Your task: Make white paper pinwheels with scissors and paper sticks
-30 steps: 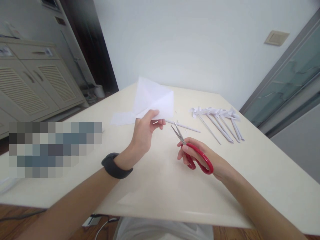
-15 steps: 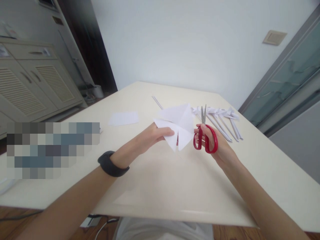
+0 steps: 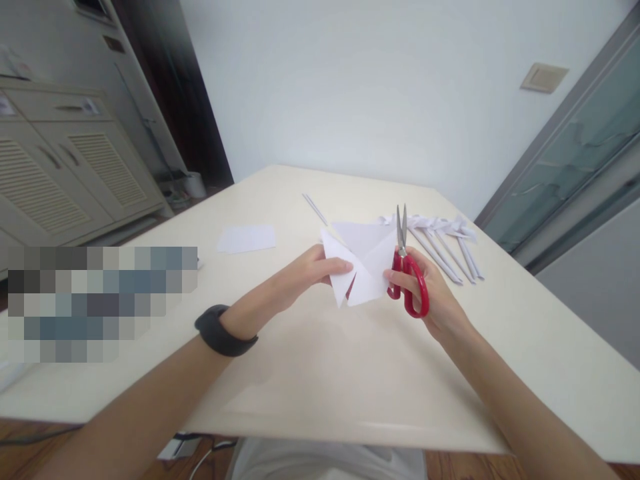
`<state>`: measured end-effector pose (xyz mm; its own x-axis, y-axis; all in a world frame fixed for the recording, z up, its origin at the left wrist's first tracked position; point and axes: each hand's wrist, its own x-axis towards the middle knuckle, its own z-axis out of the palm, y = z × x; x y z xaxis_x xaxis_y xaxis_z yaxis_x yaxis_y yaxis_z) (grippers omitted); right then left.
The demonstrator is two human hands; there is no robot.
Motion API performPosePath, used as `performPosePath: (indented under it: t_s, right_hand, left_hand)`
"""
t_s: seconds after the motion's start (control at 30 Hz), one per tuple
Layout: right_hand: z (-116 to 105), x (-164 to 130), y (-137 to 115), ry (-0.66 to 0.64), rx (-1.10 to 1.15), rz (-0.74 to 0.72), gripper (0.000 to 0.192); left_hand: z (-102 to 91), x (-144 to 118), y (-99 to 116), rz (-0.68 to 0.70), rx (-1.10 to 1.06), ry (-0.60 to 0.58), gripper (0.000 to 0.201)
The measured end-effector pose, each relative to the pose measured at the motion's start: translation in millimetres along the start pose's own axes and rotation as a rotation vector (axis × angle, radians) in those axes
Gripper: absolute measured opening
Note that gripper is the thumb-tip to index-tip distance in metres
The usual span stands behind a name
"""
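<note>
Above the middle of the cream counter (image 3: 320, 373), both hands hold a folded white paper (image 3: 363, 260) lifted clear of the surface. On that sheet's left edge the left hand (image 3: 300, 277) pinches a pointed flap between thumb and fingers; a black band (image 3: 223, 330) wraps that wrist. From the other side the right hand (image 3: 425, 297) grips red-handled scissors (image 3: 407, 270), fingers through the loops, with its fingertips also touching the paper's right edge. Pointing up and away from the person, the scissor blades are drawn nearly together and stand just beside the paper's right corner.

Toward the far right corner of the counter lies a row of rolled white paper sticks (image 3: 445, 243), their tips fanned side by side, just behind the scissors. Closer to the far edge, a single thin stick (image 3: 315, 208) lies alone. Left of the hands and well apart from them, a small flat paper slip (image 3: 247, 238) rests on the counter. Near the left edge of the counter sits a blurred-out patch (image 3: 103, 300) whose contents cannot be made out.
</note>
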<state>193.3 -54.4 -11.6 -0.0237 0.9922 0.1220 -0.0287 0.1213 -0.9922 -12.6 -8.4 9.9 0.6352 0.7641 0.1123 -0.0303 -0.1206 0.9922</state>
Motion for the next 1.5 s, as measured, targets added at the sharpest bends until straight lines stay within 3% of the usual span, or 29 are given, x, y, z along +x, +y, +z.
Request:
performPosePath:
  t_s: [0.2,0.43,0.63,0.73,0.87,0.97,1.17,1.3,1.4,1.5]
  right_hand:
    - [-4,2,3,0.110,-0.003,-0.058,0.025]
    - [-13,7,5,0.213,0.049,-0.104,0.023]
    - [-13,8,2,0.266,0.104,-0.102,0.016]
    - [-9,6,1,0.269,0.128,-0.077,0.014]
    - [1,2,4,0.208,0.152,-0.045,0.014]
    - [8,-2,8,0.141,0.153,-0.002,0.016]
    - [12,-9,6,0.112,0.154,0.004,0.017]
    - [11,-9,1,0.117,0.168,-0.004,0.015]
    - [11,-7,1,0.130,0.201,0.025,0.025]
    - [11,-5,3,0.060,0.257,0.049,0.022]
  left_hand:
    - [-0.5,3,2,-0.092,0.116,-0.111,0.026]
    - [-4.9,6,-6,-0.076,0.132,0.045,0.025]
    - [-8.1,6,-6,-0.003,0.056,0.089,0.027]
    - [-5.3,7,-5,-0.053,0.074,0.030,0.027]
    - [7.4,9,-11,-0.199,0.171,-0.156,0.027]
    - [17.0,10,-19,-0.138,0.221,-0.161,0.027]
    - [17.8,12,-26,-0.098,0.198,-0.051,0.026]
    - [16.0,11,-19,-0.061,0.186,0.039,0.023]
    - [16.3,10,-12,-0.060,0.187,0.148,0.023]
    - [14.5,9,-9,-0.016,0.169,0.239,0.022]
